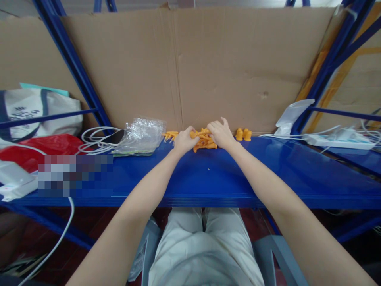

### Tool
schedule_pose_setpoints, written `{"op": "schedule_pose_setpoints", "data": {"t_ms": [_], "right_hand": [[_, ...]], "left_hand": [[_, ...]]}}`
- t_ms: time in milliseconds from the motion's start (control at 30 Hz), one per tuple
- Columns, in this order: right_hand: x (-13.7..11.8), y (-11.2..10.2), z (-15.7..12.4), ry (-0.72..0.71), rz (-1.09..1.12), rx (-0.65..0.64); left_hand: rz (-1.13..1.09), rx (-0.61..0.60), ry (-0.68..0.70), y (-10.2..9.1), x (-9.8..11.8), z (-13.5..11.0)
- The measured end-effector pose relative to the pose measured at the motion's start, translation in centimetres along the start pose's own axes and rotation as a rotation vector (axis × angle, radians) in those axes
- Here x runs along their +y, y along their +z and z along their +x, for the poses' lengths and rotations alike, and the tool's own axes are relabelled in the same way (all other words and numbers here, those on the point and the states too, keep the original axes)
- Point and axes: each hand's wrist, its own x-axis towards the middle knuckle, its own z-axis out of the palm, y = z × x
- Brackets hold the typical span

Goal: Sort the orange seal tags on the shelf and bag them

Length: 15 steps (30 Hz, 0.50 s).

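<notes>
My left hand (185,140) is closed, its thumb and fingers pinching an orange plastic part (195,135) over the back of the blue shelf. Close beside it, my right hand (220,134) has its fingers bent onto the other end of the orange pieces, with one digit sticking up. Beneath both hands lies a small pile of orange plastic pieces (205,146), partly covered by the fingers. More orange parts with small coils (170,137) lie left of my left hand. To the right of my right hand stand orange boot-shaped pieces (246,135).
Clear plastic bags (143,137) lie left, by a dark phone-like object (114,137) and coiled white cable (92,139). A power strip (342,140) sits right, near a white plastic piece (293,117). Cardboard (208,59) backs the blue shelf (208,178); blue posts flank it.
</notes>
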Motion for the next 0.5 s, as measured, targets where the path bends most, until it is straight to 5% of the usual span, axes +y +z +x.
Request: {"op": "schedule_pose_setpoints", "data": {"t_ms": [333, 500], "right_hand": [[0.2, 0.3, -0.1, 0.024, -0.043, 0.031], [2.2, 0.4, -0.8, 0.177, -0.05, 0.058]], "left_hand": [[-0.23, -0.055, -0.086, 0.6, -0.3, 1.0], [-0.362, -0.072, -0.232, 0.3, -1.3, 1.3]]}}
